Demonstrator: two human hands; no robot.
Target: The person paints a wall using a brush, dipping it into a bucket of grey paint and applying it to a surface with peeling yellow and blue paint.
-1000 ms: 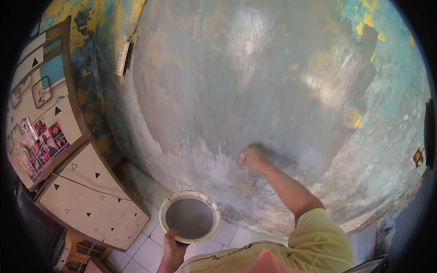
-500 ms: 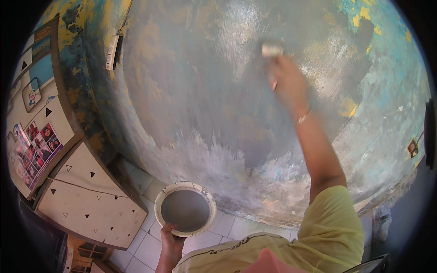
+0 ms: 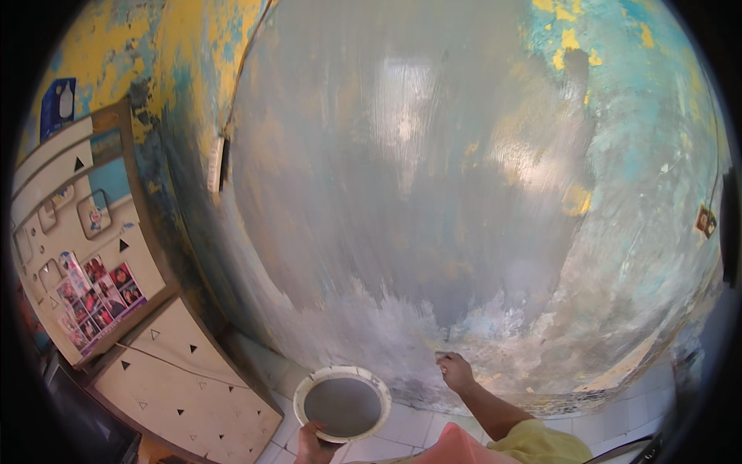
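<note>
My left hand (image 3: 314, 444) grips the near-left rim of a round, off-white bucket (image 3: 386, 396), its thumb over the edge. Grey paint (image 3: 342, 407) lies inside the bucket. To the right of it, my right hand (image 3: 456, 371) is closed around a paintbrush (image 3: 442, 355), of which only a small part shows beyond the fingers. That hand is in front of the low part of a wall (image 3: 386, 255), apart from the bucket. Wet grey paint covers the wall's middle, with shiny streaks; turquoise and yellow patches surround it.
At left stands a pale cabinet (image 3: 185, 379) with triangle marks and a photo sheet (image 3: 100, 301). A white power strip (image 3: 216, 164) hangs on the wall by a cable. A small switch plate (image 3: 705, 222) is at far right. White floor tiles (image 3: 402, 427) run below.
My right hand has come down from high on the wall with the paintbrush, to near the bucket's level. The view has shifted upward; my left hand still holds the bucket.
</note>
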